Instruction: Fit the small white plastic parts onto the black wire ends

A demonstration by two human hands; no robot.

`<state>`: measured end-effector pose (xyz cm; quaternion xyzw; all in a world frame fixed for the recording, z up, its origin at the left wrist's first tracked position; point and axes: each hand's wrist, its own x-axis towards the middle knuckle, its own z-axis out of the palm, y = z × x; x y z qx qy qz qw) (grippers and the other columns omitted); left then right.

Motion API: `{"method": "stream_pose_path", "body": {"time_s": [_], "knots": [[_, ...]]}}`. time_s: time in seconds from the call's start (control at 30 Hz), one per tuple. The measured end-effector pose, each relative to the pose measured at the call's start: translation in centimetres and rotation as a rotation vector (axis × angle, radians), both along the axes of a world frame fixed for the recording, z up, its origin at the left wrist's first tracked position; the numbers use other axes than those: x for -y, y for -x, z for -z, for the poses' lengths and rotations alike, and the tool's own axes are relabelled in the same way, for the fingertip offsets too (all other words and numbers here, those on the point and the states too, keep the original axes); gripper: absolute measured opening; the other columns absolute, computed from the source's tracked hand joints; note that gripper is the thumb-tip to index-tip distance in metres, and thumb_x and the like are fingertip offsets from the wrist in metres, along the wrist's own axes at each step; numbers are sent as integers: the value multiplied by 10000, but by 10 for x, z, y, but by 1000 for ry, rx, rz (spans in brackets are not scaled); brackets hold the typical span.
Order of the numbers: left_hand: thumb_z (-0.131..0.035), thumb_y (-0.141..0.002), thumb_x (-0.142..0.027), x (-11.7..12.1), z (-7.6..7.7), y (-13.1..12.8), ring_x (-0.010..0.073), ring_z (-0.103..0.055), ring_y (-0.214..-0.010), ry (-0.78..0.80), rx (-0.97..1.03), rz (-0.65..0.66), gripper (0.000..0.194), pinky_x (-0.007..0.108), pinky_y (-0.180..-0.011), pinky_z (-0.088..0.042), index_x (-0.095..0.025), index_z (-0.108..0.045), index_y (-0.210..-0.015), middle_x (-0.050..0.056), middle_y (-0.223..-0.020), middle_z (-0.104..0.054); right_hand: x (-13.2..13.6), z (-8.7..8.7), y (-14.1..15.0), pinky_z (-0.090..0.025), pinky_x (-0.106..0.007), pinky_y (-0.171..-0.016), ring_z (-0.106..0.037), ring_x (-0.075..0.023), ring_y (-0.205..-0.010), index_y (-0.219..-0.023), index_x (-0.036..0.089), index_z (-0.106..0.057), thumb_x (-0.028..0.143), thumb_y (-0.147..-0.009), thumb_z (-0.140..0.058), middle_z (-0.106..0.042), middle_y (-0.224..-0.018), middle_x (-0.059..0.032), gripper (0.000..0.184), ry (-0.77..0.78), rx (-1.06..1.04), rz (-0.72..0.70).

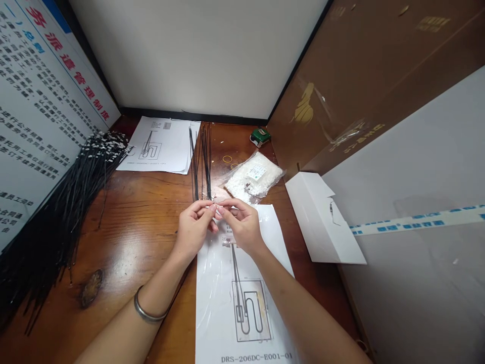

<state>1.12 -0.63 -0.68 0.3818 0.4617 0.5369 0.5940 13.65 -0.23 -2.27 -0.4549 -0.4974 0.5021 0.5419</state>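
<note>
Both my hands meet over the middle of the wooden table [129,227]. My left hand [194,228] pinches the near ends of a few thin black wires [200,162] that run away from me. My right hand [242,225] pinches at the same spot, fingertips touching the left hand's; a small white piece seems to sit between them, too small to name. Under my forearms lies a drawing sheet [242,303] marked DRS-206DC-E001-01. A clear bag of small white parts [254,178] lies just beyond my right hand.
A large bundle of black wires with white tips [64,202] lies along the left by a printed board [34,101]. A second drawing sheet [161,144] is at the back. A green object [260,136], rubber bands [227,158], a white folded card [322,217] and cardboard [359,76] are on the right.
</note>
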Motion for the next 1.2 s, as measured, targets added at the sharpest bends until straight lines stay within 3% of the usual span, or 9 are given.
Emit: {"method": "stream_pose_path", "body": {"time_s": [0.27,0.43,0.87,1.2], "knots": [[-730,-688,-322,1,-2,-1,89,-540,-413,-2,-23,9,259,201,-421,-444,-119,-648,-827,0,-591,-648,-7,3,-8,-341,-233,-455,-466,-87,-490,-773,168,-677,350,-753,-698,-610,-606,6,185,81,-84,-129],[-679,-751,-342,1,-1,-1,83,-548,-439,-26,-47,38,229,210,-450,-454,-132,-653,-838,6,-678,-665,-8,3,-9,-277,-229,-429,-394,-71,-443,-718,178,-650,330,-699,-737,-569,-546,31,176,130,-176,-76],[-690,-746,-346,1,-1,0,93,-568,-479,-13,-85,77,224,218,-501,-455,-135,-634,-798,25,-699,-688,-11,0,-12,-196,-232,-419,-289,-51,-408,-663,174,-609,317,-665,-729,-570,-533,31,187,208,-198,-124],[-692,-725,-331,2,-3,1,92,-544,-476,3,-120,95,208,211,-478,-451,-134,-631,-745,8,-624,-640,-14,2,-15,-166,-226,-411,-291,-45,-384,-602,178,-582,254,-612,-714,-465,-463,65,152,277,-282,-134]]}}
